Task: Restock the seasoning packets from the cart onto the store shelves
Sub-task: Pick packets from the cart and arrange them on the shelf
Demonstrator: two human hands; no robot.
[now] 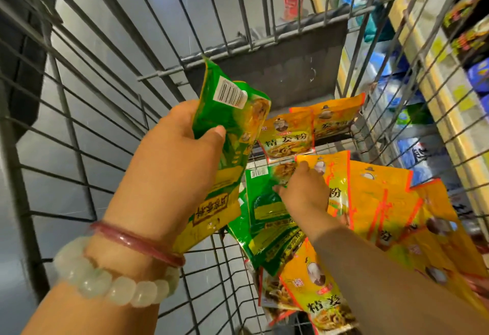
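My left hand (180, 149) grips a stack of green seasoning packets (232, 112) above the wire cart (79, 112), thumb pressed on the front one. My right hand (304, 191) reaches down into the cart and pinches another green packet (264, 207) lying among more green ones. Several orange-yellow seasoning packets (381, 202) lie around and under that hand, some further back (288, 136) against the cart's far end, some near my forearm (317, 292).
The cart's grey wire walls surround both hands, with a folded grey flap (277, 70) at the far end. Store shelves (434, 70) with yellow price strips and blue and dark packages run along the right, beyond the cart wall. Grey floor shows on the left.
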